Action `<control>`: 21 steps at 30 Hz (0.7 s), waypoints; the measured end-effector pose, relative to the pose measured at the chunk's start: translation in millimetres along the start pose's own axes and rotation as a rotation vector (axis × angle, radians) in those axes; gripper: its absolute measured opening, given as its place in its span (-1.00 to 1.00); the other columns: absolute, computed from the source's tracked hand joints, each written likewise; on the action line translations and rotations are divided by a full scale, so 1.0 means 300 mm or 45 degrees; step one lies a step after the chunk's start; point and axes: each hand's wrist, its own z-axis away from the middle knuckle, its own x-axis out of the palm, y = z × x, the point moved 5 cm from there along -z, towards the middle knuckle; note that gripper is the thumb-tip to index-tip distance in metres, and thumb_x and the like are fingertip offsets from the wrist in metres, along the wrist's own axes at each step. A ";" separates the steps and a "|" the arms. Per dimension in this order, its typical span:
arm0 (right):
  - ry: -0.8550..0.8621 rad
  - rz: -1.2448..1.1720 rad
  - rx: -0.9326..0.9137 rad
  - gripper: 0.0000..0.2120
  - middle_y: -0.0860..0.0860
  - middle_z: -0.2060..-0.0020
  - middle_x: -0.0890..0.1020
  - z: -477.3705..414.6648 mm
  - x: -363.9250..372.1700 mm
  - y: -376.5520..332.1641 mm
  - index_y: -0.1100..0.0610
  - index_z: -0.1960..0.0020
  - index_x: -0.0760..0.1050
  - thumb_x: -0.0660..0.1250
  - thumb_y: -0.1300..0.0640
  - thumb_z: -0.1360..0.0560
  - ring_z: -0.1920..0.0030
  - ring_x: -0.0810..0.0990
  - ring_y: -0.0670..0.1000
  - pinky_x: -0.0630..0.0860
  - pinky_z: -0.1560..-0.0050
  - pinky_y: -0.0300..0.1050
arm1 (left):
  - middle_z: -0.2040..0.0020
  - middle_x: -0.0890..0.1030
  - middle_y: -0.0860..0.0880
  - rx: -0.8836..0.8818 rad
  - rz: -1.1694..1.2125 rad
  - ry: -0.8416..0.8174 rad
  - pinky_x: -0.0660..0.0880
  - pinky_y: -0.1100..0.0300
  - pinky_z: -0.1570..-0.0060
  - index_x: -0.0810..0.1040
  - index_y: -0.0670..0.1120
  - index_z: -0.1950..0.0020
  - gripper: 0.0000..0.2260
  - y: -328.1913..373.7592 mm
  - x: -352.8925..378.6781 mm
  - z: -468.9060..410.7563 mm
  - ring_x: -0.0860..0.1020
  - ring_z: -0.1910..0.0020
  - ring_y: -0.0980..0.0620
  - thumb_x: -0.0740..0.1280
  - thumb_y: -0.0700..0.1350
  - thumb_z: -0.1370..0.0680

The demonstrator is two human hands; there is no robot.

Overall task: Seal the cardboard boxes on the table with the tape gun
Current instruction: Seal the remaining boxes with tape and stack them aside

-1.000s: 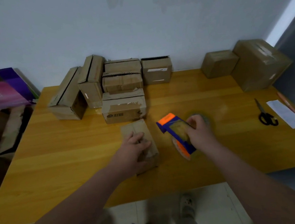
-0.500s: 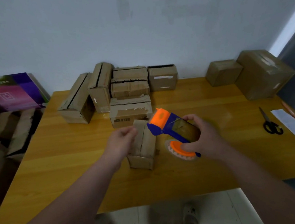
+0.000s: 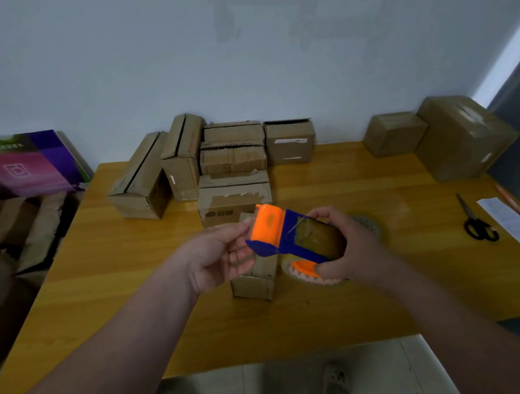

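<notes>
- Small cardboard box [image 3: 253,286], centre of frame: its top was mostly hidden behind the left hand [image 3: 223,255] and the tape gun [image 3: 289,235].
- Tape gun: the rear was covered by the right hand [image 3: 347,249].
- Left fingertips, at the orange head: any hold on tape could not be told.
- Purple carton [image 3: 23,165], left edge: cut off.
- Paper slip [image 3: 509,220], right: the print was too small to read.

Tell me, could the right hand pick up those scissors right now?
Probably not right away. The right hand is wrapped round the tape gun, so no fingers are free. The scissors lie uncovered on the table, off to its right; setting the gun down first should help.
</notes>
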 end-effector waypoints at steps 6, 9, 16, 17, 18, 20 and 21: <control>0.001 -0.034 -0.004 -0.35 -0.17 -0.11 0.44 0.007 0.012 0.000 -0.16 -0.14 0.36 0.51 0.40 -0.28 -0.07 0.53 -0.08 0.53 0.24 -0.34 | 0.27 0.62 -0.04 0.009 0.135 -0.067 0.55 0.26 0.35 0.57 -0.08 0.09 -0.81 -0.016 0.019 0.010 0.60 0.34 0.09 0.40 -0.03 -0.37; 0.017 -0.013 0.004 -0.34 -0.14 -0.13 0.45 0.004 0.017 0.006 -0.17 -0.15 0.36 0.53 0.37 -0.28 -0.09 0.53 -0.06 0.54 0.23 -0.32 | 0.29 0.60 -0.04 0.017 0.165 -0.044 0.53 0.28 0.38 0.56 -0.08 0.11 -0.81 -0.018 0.020 0.012 0.57 0.38 0.10 0.41 -0.03 -0.35; 0.039 -0.034 -0.016 -0.30 -0.12 -0.12 0.46 -0.002 0.035 0.009 -0.19 -0.17 0.34 0.55 0.35 -0.26 -0.08 0.56 -0.05 0.56 0.20 -0.29 | 0.34 0.58 -0.03 0.036 0.199 0.008 0.52 0.29 0.40 0.54 -0.09 0.14 -0.89 -0.022 0.023 0.016 0.54 0.43 0.12 0.36 -0.06 -0.48; 0.046 -0.034 -0.025 -0.30 -0.13 -0.12 0.46 -0.002 0.036 0.008 -0.20 -0.17 0.34 0.56 0.30 -0.23 -0.07 0.56 -0.06 0.56 0.20 -0.29 | 0.36 0.58 -0.02 0.037 0.193 0.006 0.52 0.27 0.38 0.56 -0.10 0.15 -0.86 -0.020 0.025 0.019 0.55 0.43 0.12 0.32 -0.05 -0.53; 0.054 -0.029 -0.031 -0.31 -0.14 -0.11 0.46 -0.001 0.034 0.004 -0.22 -0.16 0.34 0.55 0.24 -0.20 -0.06 0.56 -0.07 0.55 0.21 -0.29 | 0.38 0.58 -0.02 0.039 0.185 0.004 0.51 0.25 0.34 0.59 -0.10 0.18 -0.78 -0.017 0.022 0.022 0.55 0.43 0.12 0.27 -0.04 -0.58; 0.069 -0.004 -0.030 -0.33 -0.15 -0.10 0.46 -0.001 0.028 0.001 -0.25 -0.15 0.34 0.52 0.18 -0.17 -0.06 0.55 -0.08 0.54 0.22 -0.31 | 0.39 0.57 -0.01 0.054 0.168 0.001 0.46 0.22 0.27 0.65 -0.08 0.29 -0.57 -0.013 0.007 0.020 0.54 0.40 0.11 0.14 0.03 -0.64; 0.072 0.005 -0.026 -0.32 -0.16 -0.10 0.46 0.000 0.025 0.000 -0.26 -0.15 0.34 0.53 0.18 -0.18 -0.06 0.55 -0.09 0.54 0.22 -0.32 | 0.37 0.57 -0.01 0.068 0.153 0.008 0.43 0.20 0.25 0.66 -0.06 0.32 -0.52 -0.008 -0.001 0.020 0.53 0.37 0.10 0.11 0.07 -0.64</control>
